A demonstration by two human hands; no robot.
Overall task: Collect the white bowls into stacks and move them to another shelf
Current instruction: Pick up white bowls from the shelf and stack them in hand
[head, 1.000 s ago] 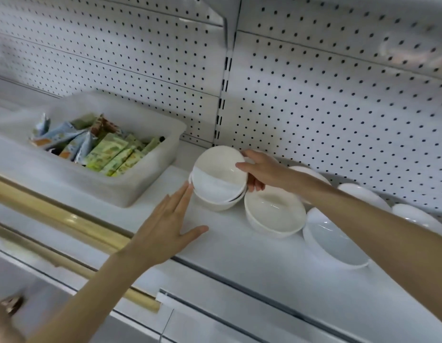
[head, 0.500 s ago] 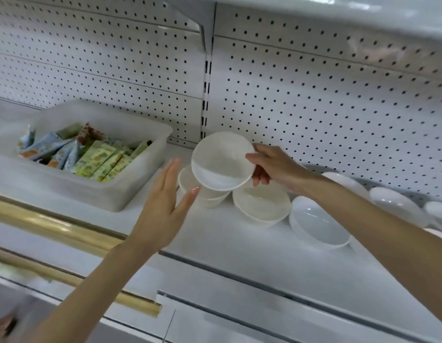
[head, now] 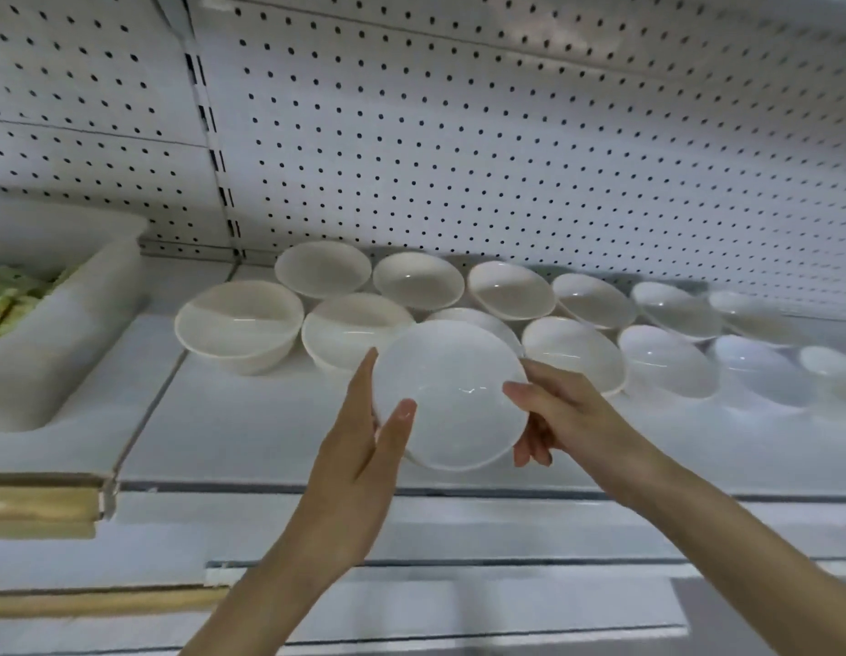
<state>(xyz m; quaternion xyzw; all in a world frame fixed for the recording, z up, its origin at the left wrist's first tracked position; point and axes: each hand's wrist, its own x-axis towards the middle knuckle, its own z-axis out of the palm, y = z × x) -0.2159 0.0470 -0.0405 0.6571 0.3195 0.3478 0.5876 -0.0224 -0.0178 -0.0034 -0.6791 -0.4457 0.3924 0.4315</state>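
I hold one white bowl in the air in front of the shelf, tilted with its inside toward me. My left hand pinches its left rim, thumb on the inside and fingers behind. My right hand grips the right rim, thumb on the inside and fingers curled underneath. Behind it, several white bowls stand in two rows on the shelf. The leftmost front bowl looks like a short stack. Beside it stands another bowl, and a third is partly hidden by the held one.
A translucent plastic bin with green packets stands at the left end of the shelf. White pegboard backs the shelf and an upper shelf hangs overhead. A gold rail runs along the lower left.
The bowl has come off the left stack, toward me and to the right. My left hand, free before, has now taken hold of its left rim. The view has shifted right.
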